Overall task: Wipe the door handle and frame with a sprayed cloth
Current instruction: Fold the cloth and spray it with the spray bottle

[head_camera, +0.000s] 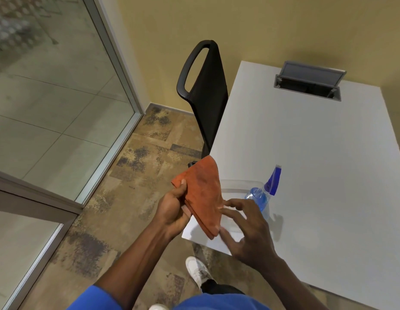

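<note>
- Directly below the head camera, a person's two bare hands meet over the near left corner of a white counter (306,153).
- The left hand (172,209) grips a folded orange cloth (203,193), thumb pressed on its top face and fingers curled beneath.
- The cloth is held in the air, tilted, one corner pointing up and away, another down toward the person.
- The right hand (250,236) hovers at the cloth's right edge with fingers spread and loosely bent, holding nothing; whether the fingertips touch the cloth cannot be told.
- A clear spray bottle (260,199) with a blue trigger head stands on the counter just beyond the right hand, beside a clear plastic tub (237,184).
- Farther back, a grey cable hatch (308,81) in the counter stands open.
- A black chair (205,90) sits against the counter's left side.
- To the left, a glass wall with a metal frame (119,70) meets a mottled brown carpet (132,175).
- A blue sleeve (96,297) and a white shoe (198,270) show at the bottom.
</note>
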{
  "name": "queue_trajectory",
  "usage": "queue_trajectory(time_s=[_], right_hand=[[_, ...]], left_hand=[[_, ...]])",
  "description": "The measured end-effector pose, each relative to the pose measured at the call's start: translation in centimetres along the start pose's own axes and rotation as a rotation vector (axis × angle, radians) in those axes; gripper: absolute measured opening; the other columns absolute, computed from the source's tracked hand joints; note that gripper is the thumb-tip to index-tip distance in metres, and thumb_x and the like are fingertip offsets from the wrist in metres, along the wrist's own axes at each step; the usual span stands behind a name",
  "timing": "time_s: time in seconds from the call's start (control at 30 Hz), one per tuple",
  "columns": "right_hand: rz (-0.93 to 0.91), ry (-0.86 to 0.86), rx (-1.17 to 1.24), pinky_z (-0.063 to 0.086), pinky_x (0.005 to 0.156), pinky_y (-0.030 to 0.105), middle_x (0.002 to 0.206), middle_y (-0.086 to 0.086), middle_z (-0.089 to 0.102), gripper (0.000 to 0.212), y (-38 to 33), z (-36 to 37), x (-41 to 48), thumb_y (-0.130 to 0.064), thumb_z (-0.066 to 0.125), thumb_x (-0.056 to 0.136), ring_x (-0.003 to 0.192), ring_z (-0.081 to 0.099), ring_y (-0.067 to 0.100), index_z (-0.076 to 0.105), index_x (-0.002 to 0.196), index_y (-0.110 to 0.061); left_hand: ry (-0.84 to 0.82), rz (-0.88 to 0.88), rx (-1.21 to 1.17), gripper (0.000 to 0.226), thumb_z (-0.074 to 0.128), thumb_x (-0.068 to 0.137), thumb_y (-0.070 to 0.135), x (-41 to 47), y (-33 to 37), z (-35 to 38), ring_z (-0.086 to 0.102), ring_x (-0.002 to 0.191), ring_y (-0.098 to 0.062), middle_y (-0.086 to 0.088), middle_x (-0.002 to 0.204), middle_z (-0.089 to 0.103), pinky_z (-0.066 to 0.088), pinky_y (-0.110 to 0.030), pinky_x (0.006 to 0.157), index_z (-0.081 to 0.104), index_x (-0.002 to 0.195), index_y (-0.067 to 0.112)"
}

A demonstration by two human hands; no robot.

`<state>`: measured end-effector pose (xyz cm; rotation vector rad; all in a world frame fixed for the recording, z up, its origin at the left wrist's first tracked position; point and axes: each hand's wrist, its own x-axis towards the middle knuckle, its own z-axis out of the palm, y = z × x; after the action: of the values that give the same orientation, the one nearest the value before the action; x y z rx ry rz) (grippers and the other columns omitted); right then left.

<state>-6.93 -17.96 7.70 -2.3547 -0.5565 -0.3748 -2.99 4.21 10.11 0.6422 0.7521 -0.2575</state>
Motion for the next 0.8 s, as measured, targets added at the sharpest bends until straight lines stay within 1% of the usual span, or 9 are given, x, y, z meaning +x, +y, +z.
queue_trajectory(time_s=[0.07,0.13,0.23,0.33,0.4,0.53,0.63,0.73,0.8], right_hand=[[0.019,0.114,-0.032,0.066,0.086,0.046,0.117,0.012,0.076,0.036,0.2,-1.1,0.4,-0.037,0.081,0.088,0.110,0.070,0.026,0.081,0.111,-0.009],[0.024,0.218,-0.047,0.063,0.093,0.042,0.118,0.016,0.073,0.036,0.6,-2.5,1.1,-0.033,0.077,0.091,0.115,0.065,0.027,0.076,0.116,-0.007],[0.088,0.333,-0.038,0.049,0.108,0.023,0.127,0.021,0.067,0.052,1.9,-4.7,2.3,-0.029,0.081,0.086,0.123,0.059,0.030,0.065,0.129,-0.003],[0.231,0.380,0.023,0.043,0.109,0.016,0.143,0.023,0.057,0.076,4.1,-6.0,2.8,-0.022,0.084,0.077,0.133,0.054,0.032,0.054,0.141,0.006],[0.345,0.393,0.118,0.047,0.108,0.021,0.151,0.016,0.053,0.085,5.9,-5.9,2.5,-0.013,0.085,0.073,0.137,0.053,0.028,0.047,0.148,0.000],[0.687,0.393,0.390,0.052,0.113,0.055,0.149,0.007,0.058,0.095,9.1,-4.0,1.6,0.017,0.083,0.073,0.134,0.059,0.025,0.044,0.154,-0.014],[0.807,0.264,0.488,0.051,0.114,0.056,0.144,0.008,0.063,0.094,10.6,-2.4,1.2,0.010,0.089,0.076,0.130,0.062,0.027,0.045,0.154,-0.017],[0.795,0.150,0.489,0.054,0.110,0.046,0.147,0.007,0.062,0.094,10.8,-0.8,1.3,-0.006,0.095,0.076,0.131,0.063,0.029,0.044,0.154,-0.016],[0.785,0.142,0.458,0.054,0.105,0.037,0.149,0.008,0.061,0.090,10.8,0.1,1.7,-0.015,0.094,0.078,0.132,0.062,0.030,0.045,0.153,-0.013]], left_hand=[[-0.024,0.010,0.010,0.034,0.054,0.118,0.027,0.2,0.2,-0.1,0.088,0.097,-0.029,-0.018,0.115,0.087,0.071,-0.048,0.088,0.074,0.129,0.002],[-0.046,0.023,0.016,0.036,0.054,0.118,0.030,0.4,0.2,-0.3,0.088,0.098,-0.027,-0.016,0.116,0.087,0.072,-0.042,0.079,0.074,0.132,0.003],[-0.084,0.032,0.005,0.041,0.054,0.117,0.036,0.6,0.1,-0.5,0.088,0.102,-0.026,-0.013,0.119,0.087,0.072,-0.042,0.080,0.073,0.138,0.006],[-0.113,0.012,-0.046,0.047,0.051,0.117,0.042,0.8,-0.2,-0.8,0.087,0.107,-0.028,-0.014,0.130,0.084,0.072,-0.044,0.083,0.073,0.140,0.008],[-0.119,0.002,-0.080,0.049,0.050,0.117,0.044,1.0,-0.5,-1.0,0.086,0.110,-0.029,-0.015,0.136,0.082,0.072,-0.047,0.085,0.074,0.139,0.008],[-0.112,-0.009,-0.108,0.050,0.049,0.118,0.045,1.0,-0.8,-1.4,0.086,0.110,-0.029,-0.015,0.134,0.083,0.072,-0.048,0.085,0.074,0.138,0.008],[-0.113,-0.013,-0.102,0.050,0.048,0.118,0.045,1.1,-1.0,-1.8,0.086,0.113,-0.031,-0.016,0.138,0.081,0.072,-0.049,0.084,0.071,0.143,0.008],[-0.113,-0.022,-0.090,0.051,0.048,0.118,0.046,1.2,-1.2,-2.0,0.085,0.114,-0.031,-0.016,0.139,0.080,0.072,-0.049,0.085,0.070,0.146,0.009],[-0.105,-0.023,-0.080,0.052,0.049,0.118,0.046,1.4,-1.5,-2.1,0.085,0.114,-0.031,-0.016,0.139,0.081,0.072,-0.048,0.087,0.070,0.146,0.008]])
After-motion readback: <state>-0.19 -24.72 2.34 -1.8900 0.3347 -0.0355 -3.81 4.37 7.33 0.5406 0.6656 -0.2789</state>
